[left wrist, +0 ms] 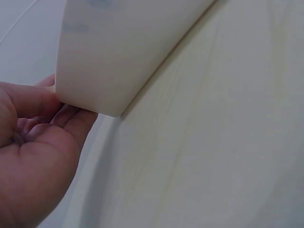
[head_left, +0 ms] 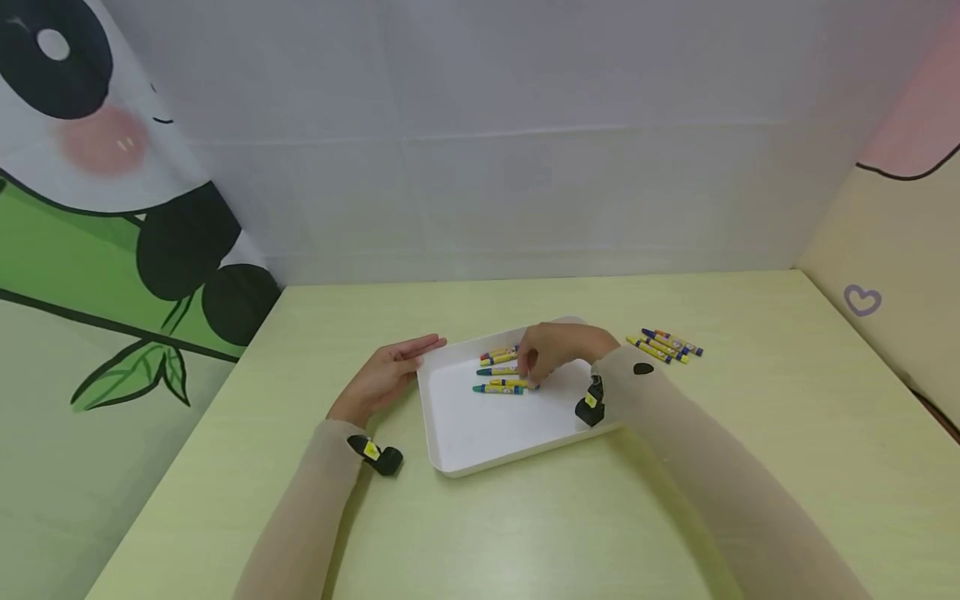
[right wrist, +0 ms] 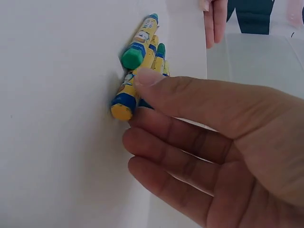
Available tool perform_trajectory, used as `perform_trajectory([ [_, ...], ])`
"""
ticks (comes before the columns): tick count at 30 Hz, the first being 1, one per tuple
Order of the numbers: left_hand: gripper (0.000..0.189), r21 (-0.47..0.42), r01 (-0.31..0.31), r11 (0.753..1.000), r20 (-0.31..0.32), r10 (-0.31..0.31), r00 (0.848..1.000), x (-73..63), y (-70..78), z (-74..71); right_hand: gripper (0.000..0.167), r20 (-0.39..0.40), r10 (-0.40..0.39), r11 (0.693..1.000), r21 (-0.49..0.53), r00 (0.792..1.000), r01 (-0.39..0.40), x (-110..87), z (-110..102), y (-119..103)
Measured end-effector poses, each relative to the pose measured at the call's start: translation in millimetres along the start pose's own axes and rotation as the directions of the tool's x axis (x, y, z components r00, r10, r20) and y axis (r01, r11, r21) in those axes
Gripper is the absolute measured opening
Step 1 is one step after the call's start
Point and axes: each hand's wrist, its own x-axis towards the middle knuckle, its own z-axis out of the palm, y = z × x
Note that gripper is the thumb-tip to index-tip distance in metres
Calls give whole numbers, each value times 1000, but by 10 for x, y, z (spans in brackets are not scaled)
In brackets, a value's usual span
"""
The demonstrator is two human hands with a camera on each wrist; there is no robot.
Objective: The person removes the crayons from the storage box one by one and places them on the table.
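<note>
A white tray (head_left: 480, 437) lies at an angle on the table with several crayons in it, wrapped in yellow paper. My left hand (head_left: 378, 379) grips the tray's left rim; the left wrist view shows thumb and fingers at the tray's corner (left wrist: 102, 71). Over the tray, my right hand (head_left: 558, 343) pinches a yellow crayon (right wrist: 124, 102) between thumb and forefinger, the other fingers loosely bent below. Alongside it lies a green crayon (right wrist: 135, 53). Farther back in the tray are a dark green crayon (head_left: 495, 372) and a red-tipped crayon (head_left: 497, 353).
To the right of the tray, several more crayons (head_left: 663, 346) lie in a loose pile on the pale wooden table (head_left: 465, 533). A white cloth backdrop (head_left: 487, 192) stands behind the table, with printed cloth on both sides.
</note>
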Motion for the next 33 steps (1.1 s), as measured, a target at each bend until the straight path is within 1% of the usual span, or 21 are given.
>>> perform_trajectory([
  [5,46,-3,1,1000,-4,-1,1000,-6,3,10,9,14,-4,1000,-3,1000,5,34,39,6],
  [12,46,-10,21,1000,-28,-22,999,6,10,23,8,26,-15,1000,-4,1000,15,40,48,-1],
  [20,46,-19,17,1000,-15,-17,1000,11,2,17,8,21,-33,999,-3,999,33,25,55,26],
  [26,46,-10,9,1000,-10,-9,1000,0,3,15,7,0,-49,999,-12,999,49,10,26,67],
  [31,47,-9,11,1000,-14,-11,1000,-4,4,14,6,-27,-60,998,-11,998,60,-58,-43,95],
  [33,46,-6,12,1000,-15,-12,1000,-2,3,15,6,-38,-61,998,3,997,61,-93,-76,111],
])
